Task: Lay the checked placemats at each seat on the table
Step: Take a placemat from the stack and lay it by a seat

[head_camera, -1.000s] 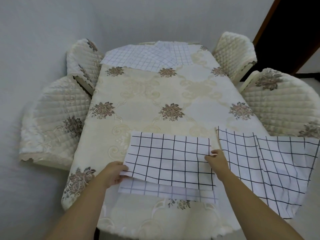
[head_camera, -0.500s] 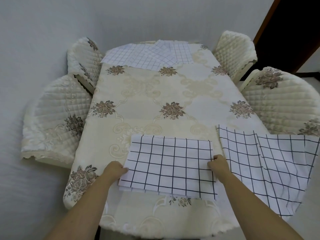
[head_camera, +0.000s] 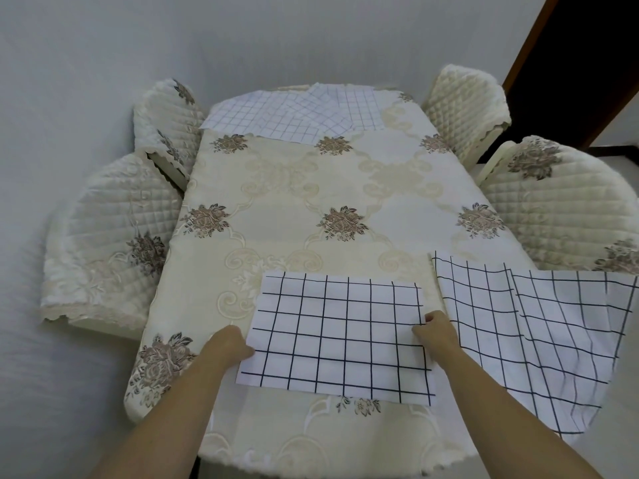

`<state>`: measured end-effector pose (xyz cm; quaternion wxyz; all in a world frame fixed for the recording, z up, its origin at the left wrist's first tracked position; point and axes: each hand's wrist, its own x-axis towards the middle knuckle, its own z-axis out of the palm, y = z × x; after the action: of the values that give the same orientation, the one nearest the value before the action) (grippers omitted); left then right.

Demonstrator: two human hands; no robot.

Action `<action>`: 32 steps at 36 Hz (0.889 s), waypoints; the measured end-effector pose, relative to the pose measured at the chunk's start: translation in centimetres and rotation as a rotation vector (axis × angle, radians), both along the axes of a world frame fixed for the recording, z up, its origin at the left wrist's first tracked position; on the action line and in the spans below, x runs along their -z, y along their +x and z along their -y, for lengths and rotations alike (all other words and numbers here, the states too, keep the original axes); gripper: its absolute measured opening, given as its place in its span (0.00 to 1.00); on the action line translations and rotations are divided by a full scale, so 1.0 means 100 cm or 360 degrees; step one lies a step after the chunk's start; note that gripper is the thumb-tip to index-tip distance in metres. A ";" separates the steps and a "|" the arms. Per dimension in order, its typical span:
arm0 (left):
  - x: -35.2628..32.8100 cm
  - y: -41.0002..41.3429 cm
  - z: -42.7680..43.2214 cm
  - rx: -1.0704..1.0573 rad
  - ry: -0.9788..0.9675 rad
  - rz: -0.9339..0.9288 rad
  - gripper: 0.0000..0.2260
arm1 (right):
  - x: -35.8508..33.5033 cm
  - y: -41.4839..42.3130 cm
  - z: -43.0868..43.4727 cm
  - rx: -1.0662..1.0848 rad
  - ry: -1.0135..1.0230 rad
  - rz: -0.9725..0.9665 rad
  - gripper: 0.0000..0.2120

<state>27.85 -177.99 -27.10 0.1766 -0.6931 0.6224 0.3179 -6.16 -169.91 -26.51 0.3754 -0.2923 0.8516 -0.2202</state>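
Left hand (head_camera: pixel 228 344) and right hand (head_camera: pixel 437 328) each pinch a side edge of the placemat (head_camera: pixel 339 337) lying flat at the near end of the table (head_camera: pixel 311 188), where an uneven tug could skew it, and the spare mat (head_camera: pixel 539 333) overhanging the right edge might slide off.

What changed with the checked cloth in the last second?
The top layer of the near placemat slid toward the person, covering the strip that showed beneath. The left hand and right hand still hold its sides. The right-side placemats and far placemats stayed put.
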 end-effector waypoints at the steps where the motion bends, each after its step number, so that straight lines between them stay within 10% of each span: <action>1: -0.002 -0.003 0.000 0.0001 -0.0018 0.0028 0.11 | -0.002 0.001 0.000 0.0015 -0.0015 -0.0017 0.13; 11: -0.009 -0.054 0.017 0.0272 -0.0629 0.0155 0.17 | 0.006 0.018 0.027 -0.0495 -0.0122 -0.0801 0.20; 32: 0.022 -0.142 0.052 0.0914 -0.0473 0.0075 0.26 | 0.028 0.079 0.103 -0.1484 0.0018 -0.0826 0.32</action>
<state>13.66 -183.17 -29.32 0.1704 -0.5146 0.8278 0.1447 1.70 -180.22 -29.27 0.2121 -0.6824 0.6974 0.0541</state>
